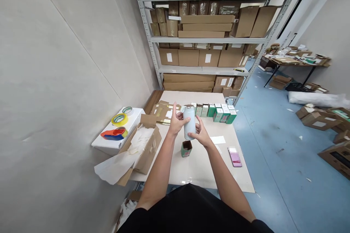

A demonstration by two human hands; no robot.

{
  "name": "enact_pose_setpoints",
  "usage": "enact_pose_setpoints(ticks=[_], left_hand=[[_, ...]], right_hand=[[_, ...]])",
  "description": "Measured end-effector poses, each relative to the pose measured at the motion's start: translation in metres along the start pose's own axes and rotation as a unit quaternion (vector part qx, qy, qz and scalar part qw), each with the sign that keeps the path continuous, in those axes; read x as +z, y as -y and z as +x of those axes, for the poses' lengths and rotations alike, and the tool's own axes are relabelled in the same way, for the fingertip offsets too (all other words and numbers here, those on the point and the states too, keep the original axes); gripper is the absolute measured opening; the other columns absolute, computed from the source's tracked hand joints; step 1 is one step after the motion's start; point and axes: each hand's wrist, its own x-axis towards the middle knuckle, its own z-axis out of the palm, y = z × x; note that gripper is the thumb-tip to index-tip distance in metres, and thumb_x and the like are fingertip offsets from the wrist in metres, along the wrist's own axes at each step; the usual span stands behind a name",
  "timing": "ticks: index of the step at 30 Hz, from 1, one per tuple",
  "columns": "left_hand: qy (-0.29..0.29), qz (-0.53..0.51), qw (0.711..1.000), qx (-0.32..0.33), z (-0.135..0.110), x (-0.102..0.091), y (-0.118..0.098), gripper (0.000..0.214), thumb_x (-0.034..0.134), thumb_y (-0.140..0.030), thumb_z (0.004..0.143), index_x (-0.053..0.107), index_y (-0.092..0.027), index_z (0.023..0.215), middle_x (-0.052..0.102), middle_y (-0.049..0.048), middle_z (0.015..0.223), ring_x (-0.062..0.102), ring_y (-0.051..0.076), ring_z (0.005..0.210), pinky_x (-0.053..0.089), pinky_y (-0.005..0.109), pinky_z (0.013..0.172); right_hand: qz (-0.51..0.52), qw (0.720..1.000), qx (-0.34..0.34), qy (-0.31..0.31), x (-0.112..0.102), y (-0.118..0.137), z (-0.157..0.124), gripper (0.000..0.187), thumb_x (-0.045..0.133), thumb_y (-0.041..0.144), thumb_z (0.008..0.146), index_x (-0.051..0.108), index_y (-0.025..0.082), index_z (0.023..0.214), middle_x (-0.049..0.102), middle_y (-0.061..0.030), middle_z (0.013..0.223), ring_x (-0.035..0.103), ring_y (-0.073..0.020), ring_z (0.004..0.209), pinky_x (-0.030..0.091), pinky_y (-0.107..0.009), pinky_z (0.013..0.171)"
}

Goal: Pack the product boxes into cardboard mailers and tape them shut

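Observation:
A pale blue insulated bottle [189,125] with a metallic-looking lid is held upright above the table, between both hands. My left hand [177,121] grips its upper left side, thumb across the front and index finger pointing up. On the lower right side, my right hand [201,134] is closed around it with the thumb near the base. Just below the bottle, a small green box [186,149] stands on the table with its top open and a dark inside.
Several green-and-white boxes [224,113] stand at the table's [202,174] back right. Flattened cardboard [163,112] lies back left. A carton [147,149] with white paper and tape rolls [119,119] are left. A pink phone-like object [235,157] lies right. Shelving [207,40] rises behind.

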Motion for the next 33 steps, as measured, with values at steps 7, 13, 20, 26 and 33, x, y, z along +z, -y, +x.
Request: enact_pose_setpoints(ticks=[7, 13, 20, 26, 33], left_hand=[[-0.040, 0.051, 0.998, -0.020, 0.0016, -0.0010, -0.0020, 0.138, 0.096, -0.034, 0.065, 0.002, -0.036, 0.166, 0.065, 0.0067, 0.117, 0.065, 0.022, 0.108, 0.055, 0.035, 0.090], [-0.033, 0.021, 0.998, -0.043, 0.0008, -0.0044, -0.0007, 0.133, 0.092, -0.037, 0.070, 0.002, -0.030, 0.167, 0.069, 0.0063, 0.109, 0.068, 0.021, 0.101, 0.054, 0.039, 0.094], [-0.058, 0.043, 0.996, -0.053, 0.0061, -0.0016, -0.0007, 0.135, 0.095, -0.037, 0.067, 0.004, -0.034, 0.167, 0.062, 0.0121, 0.131, 0.066, 0.024, 0.112, 0.054, 0.041, 0.098], [-0.045, 0.005, 0.997, -0.055, 0.0057, 0.0002, -0.0035, 0.129, 0.091, -0.035, 0.072, 0.004, -0.029, 0.167, 0.070, 0.0086, 0.117, 0.068, 0.023, 0.109, 0.052, 0.040, 0.099], [-0.055, 0.026, 0.997, -0.048, 0.0077, 0.0022, -0.0074, 0.127, 0.094, -0.034, 0.068, 0.013, -0.028, 0.167, 0.070, 0.0068, 0.113, 0.069, 0.021, 0.103, 0.053, 0.039, 0.098]], right_hand=[[-0.086, 0.990, -0.018, -0.108, 0.0064, -0.0070, 0.0026, 0.117, 0.092, 0.040, 0.061, 0.029, 0.032, 0.159, 0.063, -0.0013, 0.103, 0.065, -0.0227, 0.091, 0.055, -0.043, 0.089], [-0.001, 1.000, -0.021, -0.023, 0.0050, -0.0045, 0.0021, 0.117, 0.084, 0.039, 0.071, 0.013, 0.034, 0.164, 0.065, -0.0034, 0.111, 0.068, -0.0223, 0.097, 0.055, -0.041, 0.092], [-0.039, 0.997, -0.016, -0.064, 0.0071, -0.0039, 0.0001, 0.123, 0.090, 0.037, 0.065, 0.018, 0.035, 0.164, 0.063, -0.0027, 0.109, 0.066, -0.0209, 0.091, 0.056, -0.041, 0.089], [0.021, 1.000, 0.006, 0.011, -0.0007, -0.0047, 0.0004, 0.122, 0.086, 0.035, 0.069, 0.010, 0.036, 0.165, 0.066, -0.0035, 0.112, 0.069, -0.0219, 0.095, 0.057, -0.042, 0.088], [-0.018, 1.000, -0.009, -0.020, -0.0011, -0.0004, -0.0029, 0.125, 0.089, 0.034, 0.065, 0.015, 0.035, 0.165, 0.065, -0.0047, 0.116, 0.068, -0.0220, 0.096, 0.056, -0.041, 0.089]])
